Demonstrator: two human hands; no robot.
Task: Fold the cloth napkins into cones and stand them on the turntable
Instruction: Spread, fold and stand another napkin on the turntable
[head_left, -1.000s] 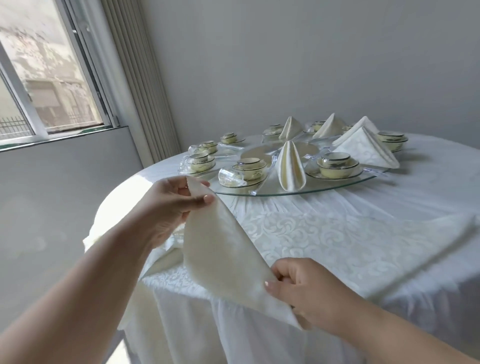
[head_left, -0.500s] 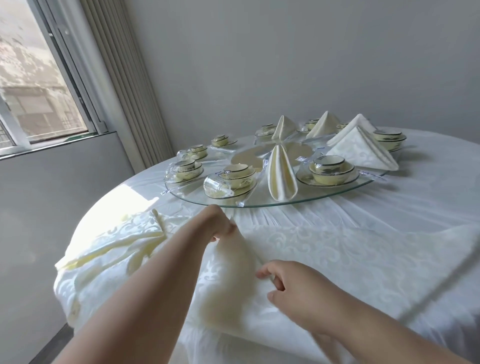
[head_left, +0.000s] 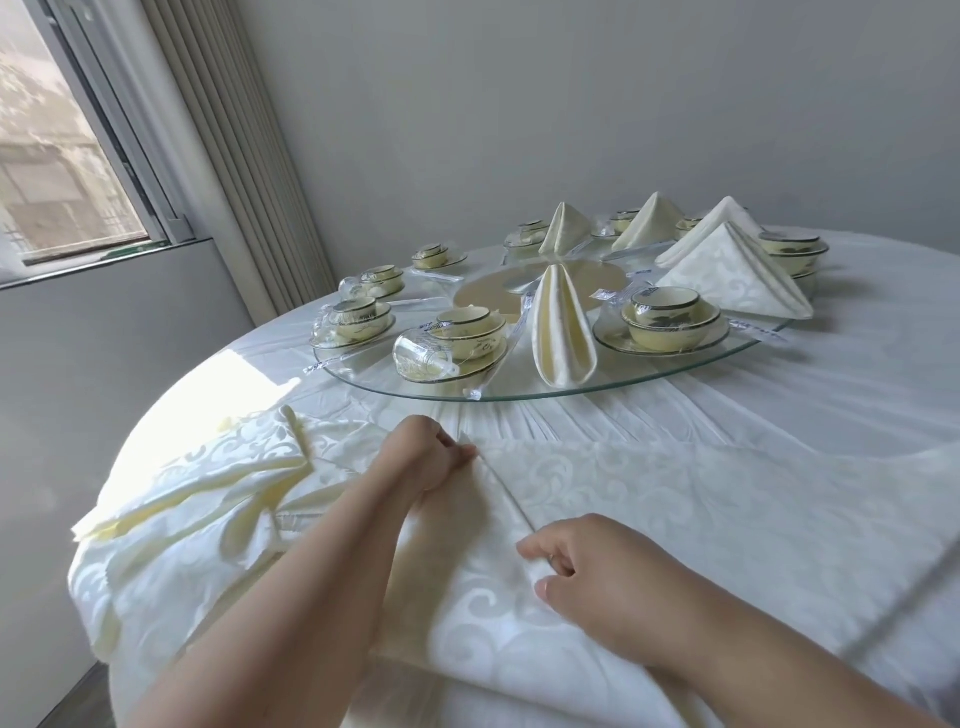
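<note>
Cream napkin lay flat at table edge, left hand and right hand pinching its fold. Five cones already stood on turntable; more napkins waited.

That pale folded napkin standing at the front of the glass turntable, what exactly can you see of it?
The cream cloth napkin folded into a tall cone stands upright near the front rim of the round clear glass turntable. It looks like soft woven fabric with a faint damask pattern. Two rounded folds meet along a central crease, narrowing to a point on top and spreading at the base. A cream bowl with a dark rim sits to its left, apart from it. Neither hand touches it.
</note>
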